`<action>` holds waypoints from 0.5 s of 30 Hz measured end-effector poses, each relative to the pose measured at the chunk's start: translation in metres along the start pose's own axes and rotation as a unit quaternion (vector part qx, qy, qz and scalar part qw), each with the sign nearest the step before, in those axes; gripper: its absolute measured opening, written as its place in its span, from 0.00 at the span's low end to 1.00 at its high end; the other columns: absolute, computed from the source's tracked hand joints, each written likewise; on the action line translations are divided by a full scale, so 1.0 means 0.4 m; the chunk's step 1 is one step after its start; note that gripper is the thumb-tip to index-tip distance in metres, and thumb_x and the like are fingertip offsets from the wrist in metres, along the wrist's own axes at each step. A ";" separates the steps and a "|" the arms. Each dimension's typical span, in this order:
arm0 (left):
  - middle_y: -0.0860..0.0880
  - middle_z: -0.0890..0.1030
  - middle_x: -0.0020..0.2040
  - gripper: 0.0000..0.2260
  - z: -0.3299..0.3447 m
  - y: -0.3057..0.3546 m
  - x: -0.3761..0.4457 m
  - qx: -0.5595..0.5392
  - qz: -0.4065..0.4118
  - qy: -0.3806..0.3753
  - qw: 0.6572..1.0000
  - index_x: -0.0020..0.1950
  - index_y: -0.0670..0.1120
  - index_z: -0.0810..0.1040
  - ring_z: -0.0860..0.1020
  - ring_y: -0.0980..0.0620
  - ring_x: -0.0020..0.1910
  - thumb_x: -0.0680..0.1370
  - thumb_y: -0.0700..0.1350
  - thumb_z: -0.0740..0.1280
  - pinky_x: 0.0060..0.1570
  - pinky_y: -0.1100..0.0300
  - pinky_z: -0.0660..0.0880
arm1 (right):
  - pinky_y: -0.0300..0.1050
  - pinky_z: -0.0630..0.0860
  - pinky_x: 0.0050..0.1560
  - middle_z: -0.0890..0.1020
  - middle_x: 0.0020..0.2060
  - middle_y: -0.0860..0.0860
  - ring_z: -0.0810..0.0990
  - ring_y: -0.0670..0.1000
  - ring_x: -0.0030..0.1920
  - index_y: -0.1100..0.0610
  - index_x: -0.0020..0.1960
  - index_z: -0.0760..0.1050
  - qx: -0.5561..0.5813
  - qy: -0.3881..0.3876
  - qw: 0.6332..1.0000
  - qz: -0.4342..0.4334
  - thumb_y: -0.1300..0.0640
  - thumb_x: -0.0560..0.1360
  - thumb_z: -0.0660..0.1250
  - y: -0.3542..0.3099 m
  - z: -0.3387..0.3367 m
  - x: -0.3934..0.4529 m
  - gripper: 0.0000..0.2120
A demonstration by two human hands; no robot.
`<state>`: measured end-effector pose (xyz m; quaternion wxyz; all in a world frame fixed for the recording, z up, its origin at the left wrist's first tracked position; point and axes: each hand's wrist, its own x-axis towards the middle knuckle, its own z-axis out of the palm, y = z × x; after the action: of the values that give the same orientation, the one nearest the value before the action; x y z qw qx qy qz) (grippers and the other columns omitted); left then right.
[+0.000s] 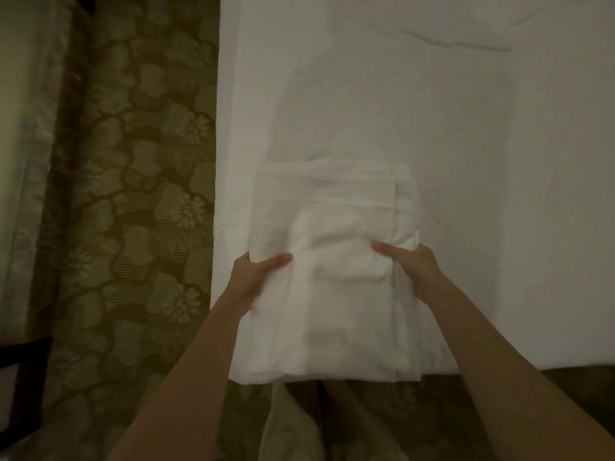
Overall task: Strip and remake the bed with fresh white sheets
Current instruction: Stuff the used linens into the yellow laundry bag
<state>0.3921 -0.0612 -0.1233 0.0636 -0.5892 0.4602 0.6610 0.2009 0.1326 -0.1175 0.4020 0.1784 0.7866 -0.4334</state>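
White folded stack of cotton sheets point(332, 261) lay at near corner of white-covered bed point(466, 144), near edge overhanging. Left hand point(256, 277) gripped stack's left side, thumb on top; right hand point(412, 267) gripped right side likewise. Olive floral-patterned carpet point(143, 194) ran alongside bed's left.

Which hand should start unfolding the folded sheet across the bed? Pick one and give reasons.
Probably right. The right hand grips the folded sheet on the side facing the open bed; the left hand holds the side by the bed's edge.
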 end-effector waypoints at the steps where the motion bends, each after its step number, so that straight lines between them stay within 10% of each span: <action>1: 0.46 0.83 0.53 0.32 0.005 -0.002 -0.011 -0.013 0.005 0.015 1.000 0.64 0.43 0.76 0.82 0.46 0.50 0.62 0.49 0.81 0.50 0.51 0.79 | 0.49 0.77 0.54 0.81 0.51 0.54 0.80 0.54 0.50 0.60 0.60 0.77 -0.003 0.016 1.000 -0.021 0.56 0.63 0.80 -0.007 0.000 -0.012 0.27; 15: 0.44 0.77 0.59 0.34 -0.217 0.342 -0.365 -0.041 0.050 0.057 0.996 0.67 0.39 0.71 0.75 0.45 0.51 0.67 0.51 0.78 0.50 0.50 0.73 | 0.56 0.77 0.58 0.82 0.54 0.57 0.81 0.57 0.54 0.60 0.60 0.78 -0.050 0.005 0.983 -0.177 0.48 0.61 0.80 -0.358 0.070 -0.364 0.31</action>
<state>0.4123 -0.1311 0.0822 -0.0197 -0.6042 0.4643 0.6473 0.2134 0.0390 0.0658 0.3232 0.0181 0.8287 -0.4567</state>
